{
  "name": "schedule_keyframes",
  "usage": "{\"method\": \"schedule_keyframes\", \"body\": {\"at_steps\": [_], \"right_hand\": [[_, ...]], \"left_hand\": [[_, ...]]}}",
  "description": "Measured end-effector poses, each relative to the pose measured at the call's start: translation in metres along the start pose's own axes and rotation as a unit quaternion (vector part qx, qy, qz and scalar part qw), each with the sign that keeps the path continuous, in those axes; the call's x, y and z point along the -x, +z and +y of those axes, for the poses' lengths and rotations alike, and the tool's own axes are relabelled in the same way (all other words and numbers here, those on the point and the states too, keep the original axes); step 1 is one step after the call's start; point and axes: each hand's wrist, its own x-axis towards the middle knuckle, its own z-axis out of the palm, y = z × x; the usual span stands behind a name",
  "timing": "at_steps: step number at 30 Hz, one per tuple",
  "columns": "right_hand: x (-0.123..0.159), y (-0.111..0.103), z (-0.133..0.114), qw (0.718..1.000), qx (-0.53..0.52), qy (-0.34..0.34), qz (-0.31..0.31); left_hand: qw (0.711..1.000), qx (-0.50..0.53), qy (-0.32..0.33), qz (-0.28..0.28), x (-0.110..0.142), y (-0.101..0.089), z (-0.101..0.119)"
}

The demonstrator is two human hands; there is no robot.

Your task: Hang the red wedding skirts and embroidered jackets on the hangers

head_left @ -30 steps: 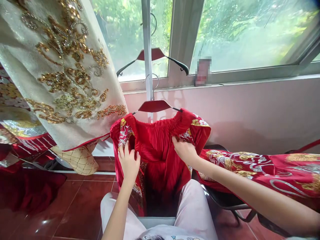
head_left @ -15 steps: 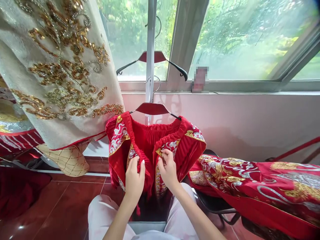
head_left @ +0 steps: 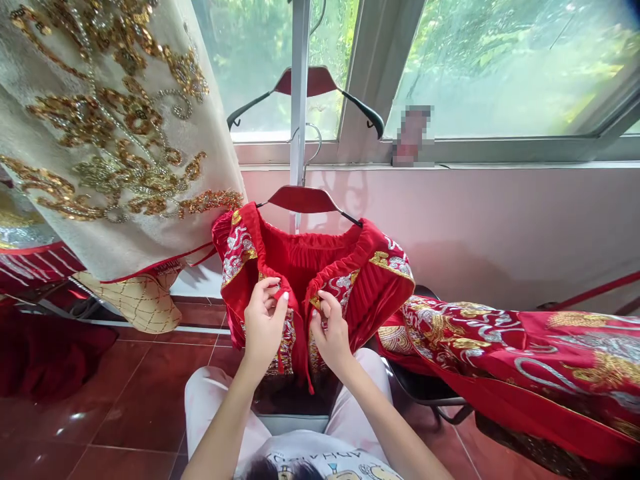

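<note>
A red embroidered jacket (head_left: 373, 293) with a gathered neckline and gold and silver patterns hangs by its shoulders on a hanger (head_left: 303, 199) in front of me. My left hand (head_left: 265, 323) pinches the jacket's left front edge just below the neckline, thumb and fingers closed on the cloth. My right hand (head_left: 330, 327) grips the opposite front edge beside a small gold patch, its fingers curled. The two edges are held a short way apart, with the red pleated inside showing between them. A thin red cord (head_left: 309, 380) dangles below my hands.
A cream cloth with gold sequins (head_left: 120, 247) hangs at the left, near a gold-netted form (head_left: 145, 303). A second hanger (head_left: 307, 81) is on the upright white pole (head_left: 299, 153). At the right, red embroidered clothing (head_left: 530, 340) lies over a black chair (head_left: 425, 390).
My hands have come from the jacket's sides to its front edges, taken hold of them and drawn them inward. The front opening is now narrower, and both hands have risen slightly.
</note>
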Motion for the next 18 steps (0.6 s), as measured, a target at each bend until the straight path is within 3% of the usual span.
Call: {"method": "schedule_keyframes", "body": {"at_steps": [4,7,10,15,16,18], "right_hand": [[0.002,-0.009,0.011,0.999,0.032,-0.012,0.002],[0.003,-0.019,0.017,0.999,0.041,-0.011,-0.013],[0.005,-0.029,0.019,0.999,0.033,0.000,0.013],[0.018,-0.034,0.001,0.978,0.116,-0.027,0.171],[0.022,-0.030,-0.005,0.975,0.113,-0.053,0.182],[0.031,-0.016,-0.016,0.986,0.063,-0.109,0.109]], "left_hand": [[0.990,-0.132,0.017,0.045,0.002,-0.017,-0.026],[0.980,-0.189,0.008,0.058,0.004,-0.035,-0.044],[0.969,-0.230,-0.007,0.086,0.005,-0.054,-0.055],[0.972,-0.183,-0.020,0.147,0.008,-0.069,-0.061],[0.975,-0.164,-0.018,0.152,0.009,-0.068,-0.061],[0.978,-0.130,-0.014,0.161,0.011,-0.063,-0.059]]}}
